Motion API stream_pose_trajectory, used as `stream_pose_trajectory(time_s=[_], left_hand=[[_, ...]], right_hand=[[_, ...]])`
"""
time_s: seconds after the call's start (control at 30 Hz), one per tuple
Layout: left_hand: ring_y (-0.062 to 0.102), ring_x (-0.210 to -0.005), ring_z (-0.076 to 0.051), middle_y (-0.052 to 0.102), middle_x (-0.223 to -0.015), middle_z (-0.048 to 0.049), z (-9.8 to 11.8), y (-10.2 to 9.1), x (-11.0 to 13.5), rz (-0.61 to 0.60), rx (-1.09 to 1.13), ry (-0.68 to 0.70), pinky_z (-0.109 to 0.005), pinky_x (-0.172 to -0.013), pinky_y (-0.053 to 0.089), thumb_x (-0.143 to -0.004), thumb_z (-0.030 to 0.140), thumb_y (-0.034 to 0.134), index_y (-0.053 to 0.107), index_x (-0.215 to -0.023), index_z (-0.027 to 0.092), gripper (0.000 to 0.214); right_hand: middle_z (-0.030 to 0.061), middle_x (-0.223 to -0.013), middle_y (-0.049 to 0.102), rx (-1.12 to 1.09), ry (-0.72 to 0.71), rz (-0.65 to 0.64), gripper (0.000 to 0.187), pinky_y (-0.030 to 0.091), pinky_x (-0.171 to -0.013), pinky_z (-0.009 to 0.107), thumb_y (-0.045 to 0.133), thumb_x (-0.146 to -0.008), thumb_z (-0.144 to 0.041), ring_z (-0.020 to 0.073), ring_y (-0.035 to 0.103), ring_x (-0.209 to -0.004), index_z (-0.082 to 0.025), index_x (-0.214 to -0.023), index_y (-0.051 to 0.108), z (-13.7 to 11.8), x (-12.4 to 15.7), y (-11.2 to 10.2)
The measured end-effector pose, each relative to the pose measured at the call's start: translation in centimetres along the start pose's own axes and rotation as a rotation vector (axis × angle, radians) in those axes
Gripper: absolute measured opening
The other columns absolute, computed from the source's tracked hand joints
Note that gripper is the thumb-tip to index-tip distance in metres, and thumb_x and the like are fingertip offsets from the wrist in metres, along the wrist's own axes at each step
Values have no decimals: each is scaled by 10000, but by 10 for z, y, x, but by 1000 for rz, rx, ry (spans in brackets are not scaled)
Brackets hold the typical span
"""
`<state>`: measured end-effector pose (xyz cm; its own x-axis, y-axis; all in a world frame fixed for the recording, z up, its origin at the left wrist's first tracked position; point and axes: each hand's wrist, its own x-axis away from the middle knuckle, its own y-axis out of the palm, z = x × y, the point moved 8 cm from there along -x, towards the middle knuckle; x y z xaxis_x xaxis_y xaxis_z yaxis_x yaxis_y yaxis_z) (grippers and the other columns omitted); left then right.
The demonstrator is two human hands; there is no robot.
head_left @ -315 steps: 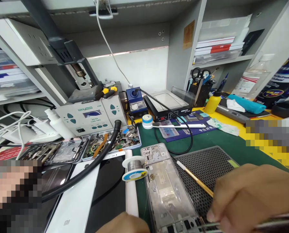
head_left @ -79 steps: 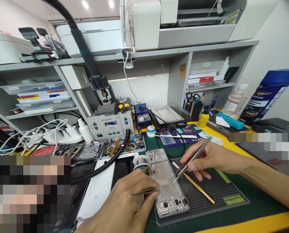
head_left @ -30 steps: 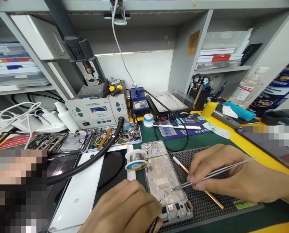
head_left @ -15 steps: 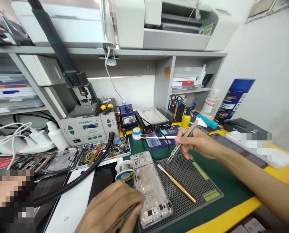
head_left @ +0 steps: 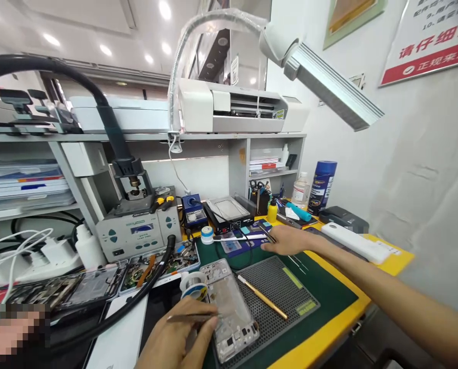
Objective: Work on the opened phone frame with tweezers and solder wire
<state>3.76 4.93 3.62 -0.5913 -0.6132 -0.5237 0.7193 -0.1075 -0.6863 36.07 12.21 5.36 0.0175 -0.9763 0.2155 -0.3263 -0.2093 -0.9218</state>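
The left hand (head_left: 174,341) sits at the counter's front edge with the wrist low and the fingers curled. Its grip pinches slim tweezers (head_left: 190,318) that point right, toward a stripped phone frame (head_left: 232,315) lying on the left edge of a perforated mat (head_left: 286,292). The right arm stretches toward the counter's back edge. The right hand (head_left: 286,240) lies palm down, its grip flat and spread.

Left hand (head_left: 175,341) partly beyond the bottom edge; blurred patch (head_left: 12,330), perhaps skin.
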Motion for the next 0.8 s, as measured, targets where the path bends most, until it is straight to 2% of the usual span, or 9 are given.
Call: stream_pose_trajectory(time_s=[0.13, 0.27, 0.47, 0.6, 0.7, 0.8], left_hand=[[880, -1005, -217, 879, -1086, -54, 3, 2, 0, -45, 1, -95, -272, -877, 712, -1148, 254, 553, 844, -1066, 221, 304], [872, -1025, -245, 884, -1091, -48, 7, 3, 0, -74, 12, -139, -306, -868, 703, -1145, 285, 553, 843, -982, 234, 336], [849, -1019, -239, 875, -1076, -44, 12, 8, 3, -125, 68, -133, -327, -935, 682, -1139, 271, 549, 843, -1031, 234, 315], [836, -1028, -239, 865, -1075, -41, 12, 10, 6, -139, 100, -134, -346, -963, 674, -1143, 282, 539, 837, -1063, 233, 313], [828, -1028, -225, 860, -1075, -27, 12, 10, 7, -143, 121, -132, -337, -957, 668, -1146, 271, 535, 832, -1088, 236, 305], [821, -1009, -212, 852, -1050, -10, 12, 10, 8, -139, 139, -126, -328, -929, 666, -1145, 259, 535, 826, -1094, 243, 296]], right_hand=[[127, -1426, 760, 162, -7, 88, 350, 677, -1014, 526, 787, -1129, -391, 315, 785, -1192, -185, -1409, 742, -10, 3, 14], [121, -1402, 769, 229, 11, 174, 331, 682, -1002, 518, 780, -1135, -388, 306, 791, -1171, -185, -1394, 747, -9, 9, 22], [109, -1354, 786, 259, 14, 200, 301, 690, -975, 501, 774, -1140, -382, 288, 802, -1124, -183, -1366, 755, -12, 22, 19], [107, -1345, 787, 245, -17, 216, 268, 681, -994, 507, 766, -1144, -373, 291, 794, -1146, -184, -1334, 762, -35, 42, 16], [57, -1126, 821, 170, -96, 97, 258, 698, -852, 417, 731, -1168, -423, 227, 809, -921, -173, -1211, 783, -63, 58, 31], [49, -1092, 823, 160, -144, 14, 220, 689, -902, 441, 755, -1152, -397, 235, 808, -954, -180, -1148, 792, -83, 67, 47]])
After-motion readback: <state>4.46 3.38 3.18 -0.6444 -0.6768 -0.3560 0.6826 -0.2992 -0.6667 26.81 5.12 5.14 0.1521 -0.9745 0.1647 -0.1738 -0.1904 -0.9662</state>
